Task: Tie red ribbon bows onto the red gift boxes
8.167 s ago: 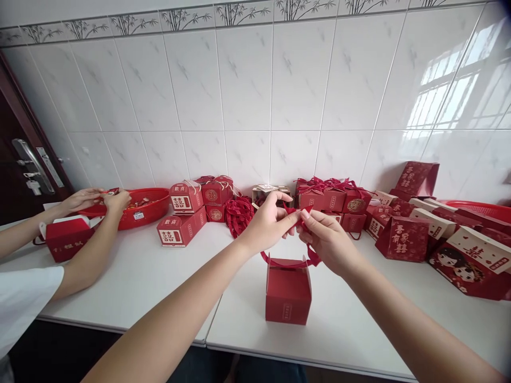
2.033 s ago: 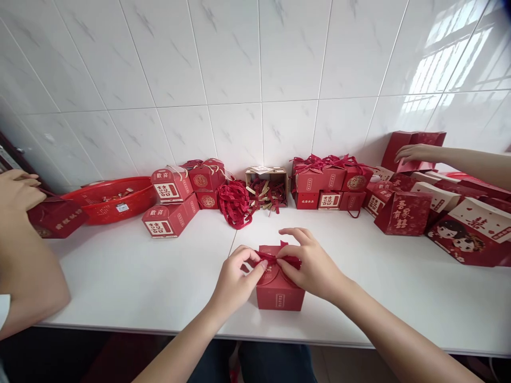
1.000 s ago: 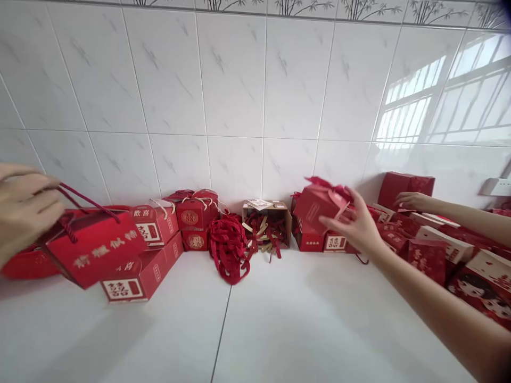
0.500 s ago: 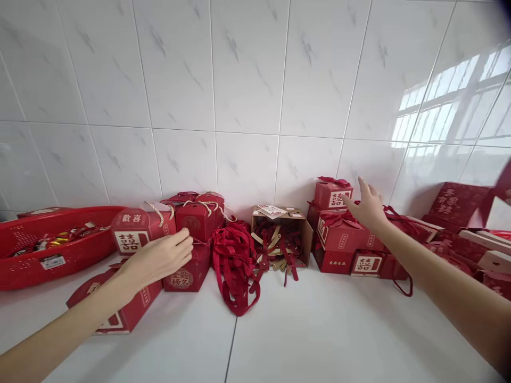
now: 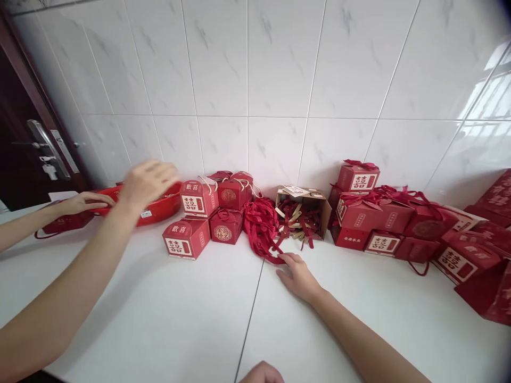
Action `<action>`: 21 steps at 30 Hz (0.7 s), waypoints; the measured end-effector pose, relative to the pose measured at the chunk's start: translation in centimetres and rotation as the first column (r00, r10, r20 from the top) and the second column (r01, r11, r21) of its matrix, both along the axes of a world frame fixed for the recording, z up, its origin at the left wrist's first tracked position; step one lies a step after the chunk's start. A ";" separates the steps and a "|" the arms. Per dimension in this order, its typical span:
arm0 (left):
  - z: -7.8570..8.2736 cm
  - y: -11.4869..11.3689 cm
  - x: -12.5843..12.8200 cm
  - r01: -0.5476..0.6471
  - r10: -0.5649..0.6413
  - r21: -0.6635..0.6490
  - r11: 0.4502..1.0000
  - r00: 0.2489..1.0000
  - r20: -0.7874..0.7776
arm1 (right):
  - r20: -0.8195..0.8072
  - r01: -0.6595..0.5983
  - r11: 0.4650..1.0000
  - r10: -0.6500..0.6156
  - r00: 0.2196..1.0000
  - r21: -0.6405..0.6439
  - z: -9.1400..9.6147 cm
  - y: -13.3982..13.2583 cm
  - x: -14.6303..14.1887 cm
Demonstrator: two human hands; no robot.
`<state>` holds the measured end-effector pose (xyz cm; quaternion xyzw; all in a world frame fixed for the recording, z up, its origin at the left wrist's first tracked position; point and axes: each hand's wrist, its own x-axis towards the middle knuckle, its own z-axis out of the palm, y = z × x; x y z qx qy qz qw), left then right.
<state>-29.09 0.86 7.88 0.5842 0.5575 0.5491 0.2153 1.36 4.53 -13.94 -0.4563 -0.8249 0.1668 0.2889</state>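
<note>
My left hand (image 5: 147, 181) hovers, a little blurred, over the right end of the red plastic basket (image 5: 159, 208), fingers stretched out and holding nothing. My right hand (image 5: 297, 274) lies flat on the white table (image 5: 179, 319), its fingertips touching the low end of a pile of red ribbons (image 5: 261, 229). Just behind the ribbons stands an open cardboard box (image 5: 303, 213) of ribbons and tags. The small red gift box with a bow (image 5: 357, 178) sits on top of the stack of red boxes at the right.
Red gift boxes with rope handles (image 5: 199, 199) stand left of the ribbons, with more red boxes (image 5: 459, 263) at the far right. Another person's hand (image 5: 83, 203) rests on a red bag (image 5: 64, 222) by the basket. A dark door (image 5: 24, 159) is at the left.
My right hand has left the stacked gift box and dropped to the table by the ribbons. My left hand has moved left from the rope-handled boxes to over the basket.
</note>
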 end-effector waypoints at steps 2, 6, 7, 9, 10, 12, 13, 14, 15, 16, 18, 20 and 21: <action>-2.9 -4.6 3.6 -0.016 0.027 -0.091 0.996 0.992 0.121 | -0.001 0.081 0.995 -0.082 0.997 -0.053 0.1 -0.9 1.4; -13.7 -13.7 13.1 0.139 -0.109 -0.215 0.967 0.983 0.144 | 0.080 0.109 0.975 -0.095 0.992 -0.195 1.4 -4.8 3.8; -16.1 -15.2 14.9 0.168 -0.137 -0.238 0.957 0.980 0.143 | 0.110 0.073 0.966 -0.047 0.993 -0.247 2.4 -6.2 4.2; -19.4 -16.8 17.2 0.221 -0.208 -0.210 0.952 0.975 0.083 | 0.161 -0.073 0.923 0.143 0.977 -0.379 5.3 -9.2 4.9; -20.3 -17.2 17.8 0.259 -0.262 -0.167 0.951 0.965 0.001 | 0.167 -0.177 0.874 0.278 0.946 -0.451 7.0 -10.8 5.1; -20.7 -17.4 18.4 0.346 -0.357 -0.114 0.931 0.928 -0.105 | 0.090 -0.485 0.679 0.626 0.774 -0.552 10.8 -13.7 5.3; -20.5 -17.5 18.6 0.388 -0.400 -0.120 0.914 0.911 -0.100 | 0.010 -0.586 0.627 0.687 0.726 -0.513 12.5 -14.9 5.4; -20.2 -17.7 18.7 0.421 -0.432 -0.154 0.894 0.901 -0.046 | -0.056 -0.641 0.599 0.708 0.704 -0.480 14.0 -16.0 5.6; -19.9 -18.0 18.9 0.448 -0.449 -0.203 0.871 0.893 0.046 | -0.088 -0.648 0.606 0.696 0.713 -0.461 15.2 -16.8 5.9; -19.6 -18.4 19.0 0.477 -0.450 -0.256 0.841 0.879 0.160 | -0.096 -0.617 0.647 0.651 0.753 -0.449 16.1 -17.4 6.4; -19.3 -19.2 18.8 0.538 -0.408 -0.318 0.781 0.824 0.393 | -0.047 -0.470 0.767 0.503 0.863 -0.437 17.2 -18.1 8.1; -19.3 -19.6 18.3 0.577 -0.346 -0.293 0.763 0.746 0.569 | -0.008 -0.338 0.843 0.369 0.929 -0.418 17.9 -18.2 10.2; -19.4 -19.7 17.9 0.579 -0.318 -0.267 0.770 0.712 0.627 | -0.021 -0.324 0.850 0.347 0.938 -0.416 18.1 -18.1 11.3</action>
